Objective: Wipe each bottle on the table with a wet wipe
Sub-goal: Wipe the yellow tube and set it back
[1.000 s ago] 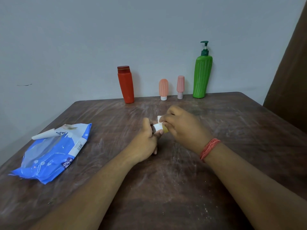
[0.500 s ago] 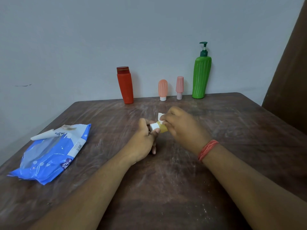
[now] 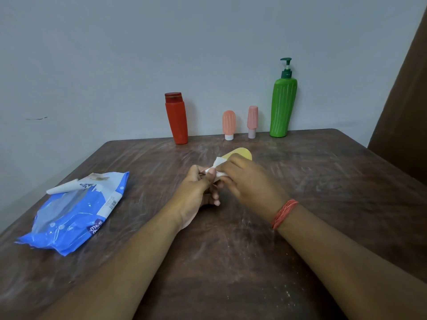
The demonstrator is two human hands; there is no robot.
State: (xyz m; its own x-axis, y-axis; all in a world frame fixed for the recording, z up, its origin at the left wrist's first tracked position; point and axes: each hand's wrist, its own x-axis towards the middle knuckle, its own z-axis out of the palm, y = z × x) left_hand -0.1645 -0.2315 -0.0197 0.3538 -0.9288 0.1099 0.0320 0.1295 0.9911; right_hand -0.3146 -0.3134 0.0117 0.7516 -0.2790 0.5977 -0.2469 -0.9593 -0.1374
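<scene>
Wooden table (image 3: 265,262) lies under both hands; blue wipe pack (image 3: 76,213) is left of the left hand (image 3: 196,192); that hand grips the yellow bottle (image 3: 240,154) at its near end; the right hand (image 3: 249,181) pinches a white wipe (image 3: 218,163) against it.

The little yellow bottle (image 3: 240,153) was almost hidden between the hands before. It then poked out past the right hand (image 3: 248,181), its round end toward the wall. The white wipe (image 3: 217,166) showed more, pinched against the left hand (image 3: 198,188).
</scene>
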